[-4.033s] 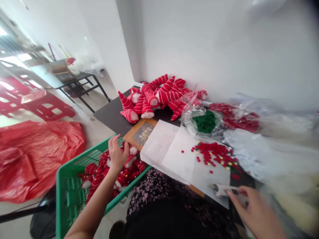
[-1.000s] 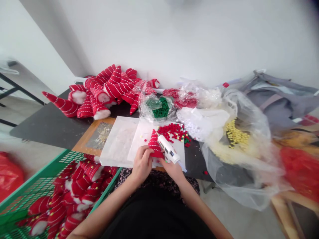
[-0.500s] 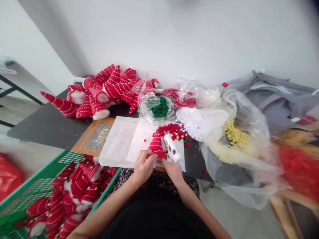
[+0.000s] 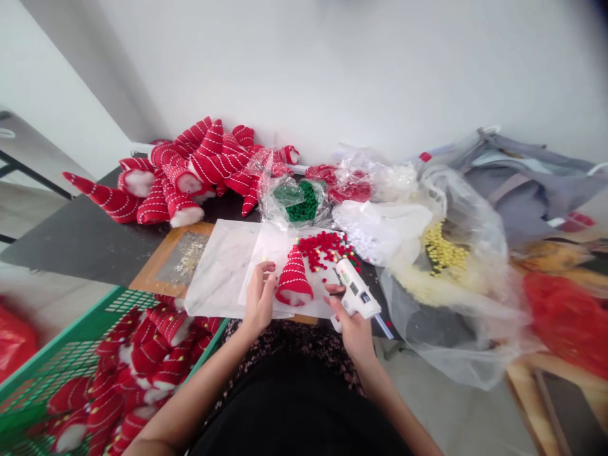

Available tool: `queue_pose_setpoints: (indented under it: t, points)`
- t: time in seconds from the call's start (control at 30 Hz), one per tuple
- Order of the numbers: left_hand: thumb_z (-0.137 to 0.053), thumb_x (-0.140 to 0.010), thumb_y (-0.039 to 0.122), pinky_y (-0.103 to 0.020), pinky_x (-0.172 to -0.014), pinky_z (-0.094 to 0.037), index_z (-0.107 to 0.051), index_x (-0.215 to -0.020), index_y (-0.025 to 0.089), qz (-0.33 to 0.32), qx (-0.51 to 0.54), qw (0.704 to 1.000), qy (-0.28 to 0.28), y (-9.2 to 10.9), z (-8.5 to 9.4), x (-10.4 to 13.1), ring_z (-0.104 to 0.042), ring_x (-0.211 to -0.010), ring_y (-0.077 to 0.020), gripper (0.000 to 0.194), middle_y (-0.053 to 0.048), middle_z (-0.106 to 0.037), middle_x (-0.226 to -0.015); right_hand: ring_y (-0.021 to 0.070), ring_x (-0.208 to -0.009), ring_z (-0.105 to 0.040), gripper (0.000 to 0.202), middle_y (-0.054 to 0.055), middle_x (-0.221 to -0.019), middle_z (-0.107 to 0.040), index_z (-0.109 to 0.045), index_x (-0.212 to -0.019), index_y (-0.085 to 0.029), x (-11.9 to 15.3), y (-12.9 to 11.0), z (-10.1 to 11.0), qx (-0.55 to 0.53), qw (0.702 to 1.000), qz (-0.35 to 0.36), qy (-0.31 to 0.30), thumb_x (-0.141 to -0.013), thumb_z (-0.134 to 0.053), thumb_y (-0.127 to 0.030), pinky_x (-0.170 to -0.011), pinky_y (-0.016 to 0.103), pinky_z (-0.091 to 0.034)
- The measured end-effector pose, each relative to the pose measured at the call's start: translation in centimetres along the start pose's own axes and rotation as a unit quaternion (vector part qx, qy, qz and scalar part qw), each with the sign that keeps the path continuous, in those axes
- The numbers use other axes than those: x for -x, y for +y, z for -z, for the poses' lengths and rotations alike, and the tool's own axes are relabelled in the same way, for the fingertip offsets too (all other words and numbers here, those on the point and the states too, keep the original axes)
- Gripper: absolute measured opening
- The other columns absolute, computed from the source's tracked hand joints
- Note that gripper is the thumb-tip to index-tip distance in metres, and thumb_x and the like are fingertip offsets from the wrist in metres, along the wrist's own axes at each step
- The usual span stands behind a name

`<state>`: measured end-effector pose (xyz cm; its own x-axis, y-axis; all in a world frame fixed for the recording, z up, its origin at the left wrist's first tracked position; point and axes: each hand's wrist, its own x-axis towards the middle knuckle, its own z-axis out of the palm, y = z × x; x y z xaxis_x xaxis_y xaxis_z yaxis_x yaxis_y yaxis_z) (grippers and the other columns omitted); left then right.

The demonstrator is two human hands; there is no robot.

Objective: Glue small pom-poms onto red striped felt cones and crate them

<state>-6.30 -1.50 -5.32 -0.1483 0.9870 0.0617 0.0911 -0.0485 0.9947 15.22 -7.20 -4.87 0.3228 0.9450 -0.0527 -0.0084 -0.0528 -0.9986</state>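
While prone, cone [image 4: 293, 277] lengthwise, tip [image 4: 295, 251] wallward.

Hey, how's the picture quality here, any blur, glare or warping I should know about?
Head view, middle: the striped red cone and glue gun are fairly clear, though fine detail is soft; head view, right edge: the red plastic looks blurred and stretched; head view, back: diffuse light on the wall, with small glints on the clear wrap; head view, top right: the corner falls dark.

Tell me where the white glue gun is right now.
In the head view, the white glue gun is in the person's right hand, right of the striped red cone, its nozzle near the red pom-poms.
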Motion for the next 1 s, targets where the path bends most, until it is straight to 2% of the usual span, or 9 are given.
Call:
queue_pose_setpoints:
  t: [0.07, 0.17, 0.27, 0.4, 0.5, 0.57, 0.7, 0.87, 1.0]
  points:
    - [-0.071, -0.091, 0.046, -0.033, -0.077, -0.053, -0.065, -0.116, 0.025, 0.083, -0.007, 0.996, -0.029, 0.8, -0.2, -1.6, -0.067, -0.083, -0.0223, 0.033, -0.005, -0.071, -0.097, 0.0302, -0.118, -0.074, 0.045, 0.011, -0.119, -0.079, -0.069, -0.109, -0.024, -0.1, -0.3, 0.4, -0.018, 1.0, -0.007, -0.007, -0.087, -0.079, -0.061, -0.107, 0.052, -0.059]
    - [-0.076, -0.086, 0.044, -0.03, -0.068, -0.05, -0.064, -0.113, 0.025, 0.135, -0.021, 0.988, -0.071, 1.5, -0.5, -3.6, -0.065, -0.07, -0.02, 0.035, 0.0, -0.07, -0.079, 0.0315, -0.122, -0.073, 0.046, 0.012, -0.122, -0.079, -0.07, -0.112, -0.024, -0.5, -0.7, 0.0, 0.004, 0.999, -0.009, -0.049, -0.084, -0.082, -0.058, -0.109, 0.051, -0.058]
    - [-0.081, -0.08, 0.04, -0.026, -0.062, -0.049, -0.062, -0.11, 0.024, 0.161, 0.007, 0.982, -0.099, 1.5, -1.1, -4.5, -0.065, -0.065, -0.0179, 0.038, 0.001, -0.072, -0.077, 0.0323, -0.117, -0.074, 0.045, 0.012, -0.113, -0.08, -0.071, -0.108, -0.024, -1.0, -0.9, -1.4, 0.041, 0.996, 0.008, -0.083, -0.08, -0.083, -0.057, -0.106, 0.048, -0.06]
    - [-0.086, -0.075, 0.034, -0.027, -0.061, -0.051, -0.059, -0.113, 0.023, 0.211, 0.111, 0.96, -0.15, 1.4, -2.0, -4.4, -0.068, -0.064, -0.0192, 0.047, 0.001, -0.073, -0.076, 0.0292, -0.101, -0.078, 0.034, 0.011, -0.105, -0.081, -0.07, -0.104, -0.023, -1.3, -0.6, -3.2, 0.054, 0.995, 0.047, -0.065, -0.081, -0.076, -0.047, -0.101, 0.046, -0.062]
    - [-0.087, -0.073, 0.032, -0.03, -0.065, -0.055, -0.058, -0.117, 0.022, 0.25, 0.151, 0.944, -0.154, 1.7, -2.5, -4.0, -0.072, -0.07, -0.0228, 0.054, -0.001, -0.074, -0.08, 0.0256, -0.087, -0.076, 0.028, 0.009, -0.096, -0.079, -0.067, -0.098, -0.023, -1.2, -0.2, -3.6, 0.058, 0.996, 0.059, -0.045, -0.082, -0.074, -0.046, -0.09, 0.041, -0.064]
    - [-0.088, -0.071, 0.031, -0.033, -0.071, -0.058, -0.061, -0.119, 0.02, 0.254, 0.16, 0.942, -0.148, 2.0, -2.7, -3.9, -0.075, -0.079, -0.0249, 0.056, -0.004, -0.077, -0.089, 0.0236, -0.079, -0.073, 0.028, 0.007, -0.089, -0.077, -0.066, -0.095, -0.023, -1.2, -0.1, -3.4, 0.076, 0.994, 0.068, -0.03, -0.082, -0.074, -0.047, -0.083, 0.039, -0.064]
    - [-0.088, -0.069, 0.033, -0.036, -0.083, -0.059, -0.069, -0.117, 0.018, 0.222, 0.18, 0.945, -0.161, 2.2, -3.1, -4.0, -0.075, -0.093, -0.0273, 0.054, -0.009, -0.079, -0.101, 0.0213, -0.072, -0.068, 0.031, 0.004, -0.083, -0.074, -0.066, -0.093, -0.023, -0.9, 0.1, -2.4, 0.107, 0.992, 0.072, -0.01, -0.084, -0.076, -0.051, -0.075, 0.037, -0.063]
    - [-0.087, -0.066, 0.031, -0.034, -0.084, -0.058, -0.072, -0.11, 0.018, 0.211, 0.232, 0.936, -0.159, 2.0, -3.6, -4.3, -0.075, -0.093, -0.0268, 0.048, -0.008, -0.08, -0.102, 0.0272, -0.092, -0.076, 0.041, 0.012, -0.104, -0.08, -0.07, -0.102, -0.022, -0.3, 0.3, -0.5, 0.094, 0.993, 0.07, -0.029, -0.088, -0.075, -0.061, -0.085, 0.041, -0.065]
    - [-0.084, -0.066, 0.029, -0.033, -0.081, -0.059, -0.072, -0.113, 0.018, 0.26, 0.293, 0.907, -0.152, 1.8, -3.9, -4.2, -0.076, -0.09, -0.0264, 0.05, -0.007, -0.081, -0.102, 0.0308, -0.104, -0.078, 0.047, 0.014, -0.114, -0.08, -0.07, -0.112, -0.022, -0.5, 0.4, 0.3, 0.082, 0.993, 0.051, -0.073, -0.087, -0.078, -0.06, -0.094, 0.045, -0.065]
